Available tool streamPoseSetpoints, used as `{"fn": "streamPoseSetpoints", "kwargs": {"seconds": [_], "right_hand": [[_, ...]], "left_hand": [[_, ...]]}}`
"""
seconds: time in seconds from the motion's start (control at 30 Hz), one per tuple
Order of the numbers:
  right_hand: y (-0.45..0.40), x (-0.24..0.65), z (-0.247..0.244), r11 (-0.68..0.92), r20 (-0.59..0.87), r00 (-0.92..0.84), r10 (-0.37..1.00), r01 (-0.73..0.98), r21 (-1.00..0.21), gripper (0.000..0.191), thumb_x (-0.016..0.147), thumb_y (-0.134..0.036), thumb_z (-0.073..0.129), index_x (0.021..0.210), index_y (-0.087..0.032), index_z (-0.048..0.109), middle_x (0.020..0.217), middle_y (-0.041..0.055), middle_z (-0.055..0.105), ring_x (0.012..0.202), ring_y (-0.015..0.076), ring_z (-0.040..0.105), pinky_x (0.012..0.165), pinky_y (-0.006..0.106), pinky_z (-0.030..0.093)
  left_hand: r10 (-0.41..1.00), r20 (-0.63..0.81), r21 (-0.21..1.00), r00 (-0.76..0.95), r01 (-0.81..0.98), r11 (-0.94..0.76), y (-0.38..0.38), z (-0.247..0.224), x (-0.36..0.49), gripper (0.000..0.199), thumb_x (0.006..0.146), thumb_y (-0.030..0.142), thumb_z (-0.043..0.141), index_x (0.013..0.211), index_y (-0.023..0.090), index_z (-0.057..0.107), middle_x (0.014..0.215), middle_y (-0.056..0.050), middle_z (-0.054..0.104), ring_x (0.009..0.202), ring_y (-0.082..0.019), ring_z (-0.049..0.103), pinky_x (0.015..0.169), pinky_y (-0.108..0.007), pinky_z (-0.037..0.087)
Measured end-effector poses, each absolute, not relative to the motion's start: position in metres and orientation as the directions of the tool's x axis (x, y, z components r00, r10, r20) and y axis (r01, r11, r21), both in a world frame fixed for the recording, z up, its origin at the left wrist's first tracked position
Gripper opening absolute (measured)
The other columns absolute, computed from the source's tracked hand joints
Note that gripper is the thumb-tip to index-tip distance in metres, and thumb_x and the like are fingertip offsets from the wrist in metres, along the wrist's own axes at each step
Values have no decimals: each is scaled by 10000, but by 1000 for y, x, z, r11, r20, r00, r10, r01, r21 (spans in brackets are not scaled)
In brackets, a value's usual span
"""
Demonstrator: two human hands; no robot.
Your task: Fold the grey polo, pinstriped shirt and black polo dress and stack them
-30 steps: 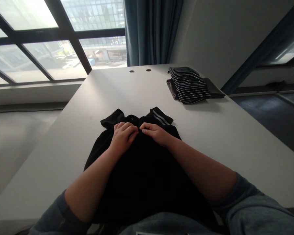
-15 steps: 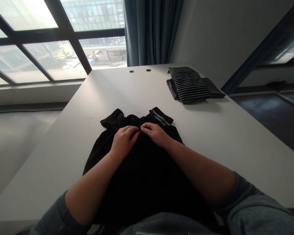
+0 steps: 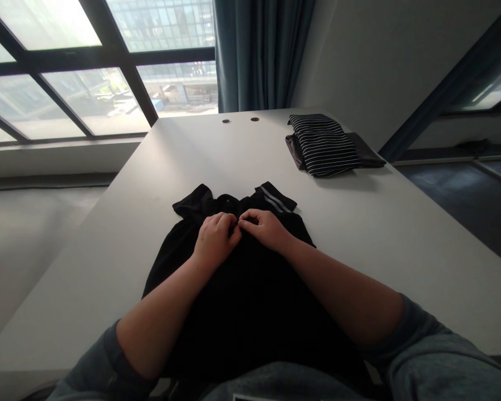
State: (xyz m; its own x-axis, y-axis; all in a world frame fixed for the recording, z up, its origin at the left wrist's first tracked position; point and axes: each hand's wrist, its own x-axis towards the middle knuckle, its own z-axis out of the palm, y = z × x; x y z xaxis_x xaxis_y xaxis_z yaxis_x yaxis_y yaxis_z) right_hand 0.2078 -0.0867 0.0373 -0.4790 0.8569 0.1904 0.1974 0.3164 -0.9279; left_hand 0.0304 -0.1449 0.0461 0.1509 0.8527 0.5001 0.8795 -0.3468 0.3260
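A black short-sleeved shirt [image 3: 250, 312] lies spread on the white table, its collar end away from me and its lower part reaching my body. Two pale stripes run along the right sleeve's cuff. Just below the collar, my left hand [image 3: 217, 236] pinches the shirt's front between thumb and fingers. My right hand [image 3: 267, 227] pinches the cloth from the other side, its fingertips meeting those of the left. Whatever small part sits between the fingertips is too dark and tiny to make out.
Folded garments, a black-and-white striped one [image 3: 323, 145] on top of a dark one [image 3: 365, 150], rest at the table's far right. Two round holes pierce the white table [image 3: 183, 150] near its far edge. A blue curtain [image 3: 261, 55] hangs behind, beside a window [image 3: 175, 83].
My left hand's fingers have curled in more, the thumb drawing nearer the fingertips. The right hand keeps its pinch almost in place. The shirt and the folded garments have stayed put.
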Motion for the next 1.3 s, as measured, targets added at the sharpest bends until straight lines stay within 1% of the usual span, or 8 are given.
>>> {"fn": "streamPoseSetpoints", "kwargs": {"seconds": [0.23,0.43,0.63,0.7,0.8,0.97,1.07,1.3], "right_hand": [[-90,207,41,258,139,-520,843,164,-952,209,895,-352,670,885,-166,766,864,29,750,828,184,665,780,298,491],[-92,205,41,249,141,-531,836,137,-959,190,906,-345,670,869,-171,737,836,18,726,802,176,649,755,298,487],[-89,204,35,520,372,-461,805,249,-817,69,904,-244,671,855,-199,692,909,30,685,890,190,641,866,338,511],[-85,207,32,614,469,-444,764,276,-739,60,907,-227,658,950,-210,697,1008,55,686,1002,219,643,955,379,518],[-71,217,26,662,516,-430,741,337,-670,340,938,-233,607,1274,-217,653,1267,104,664,1228,255,606,1119,450,472],[-35,246,11,530,313,-443,840,545,-649,462,1020,-232,439,1450,-239,606,1494,85,602,1442,241,505,1271,465,343],[-20,264,8,453,156,-451,879,685,-570,515,998,-203,437,1488,-199,596,1541,90,578,1469,243,486,1292,438,317],[-8,296,20,223,1,-231,973,937,-267,619,963,-214,469,1577,-147,498,1525,184,567,1361,356,569,1165,468,447]], "left_hand": [[867,463,217,185,925,-313,-143,47,32,24,832,198,618,832,215,601,827,-64,709,851,-269,696,858,-413,513],[904,397,232,155,937,-263,-144,54,36,39,819,186,578,815,222,564,798,-63,695,830,-277,692,853,-430,499],[929,351,355,120,901,-251,-143,50,32,60,832,190,584,847,233,546,844,-39,680,874,-254,672,856,-401,507],[925,362,372,117,891,-259,-143,50,29,58,845,196,595,871,233,558,886,-42,694,913,-255,671,890,-407,506],[920,381,388,94,887,-251,-141,52,21,42,918,239,577,947,231,606,971,-54,725,989,-266,678,953,-437,497],[933,357,373,-49,923,-95,-128,46,-4,309,997,260,479,1253,232,650,1342,-101,682,1241,-296,635,1089,-472,480],[978,178,305,-109,951,51,-118,40,-20,454,1014,313,459,1448,260,581,1524,-103,585,1348,-325,581,1123,-486,474],[970,-182,-5,-163,986,165,-76,61,-56,614,1027,436,370,1634,344,396,1409,-198,646,1163,-421,688,920,-561,552]]}}
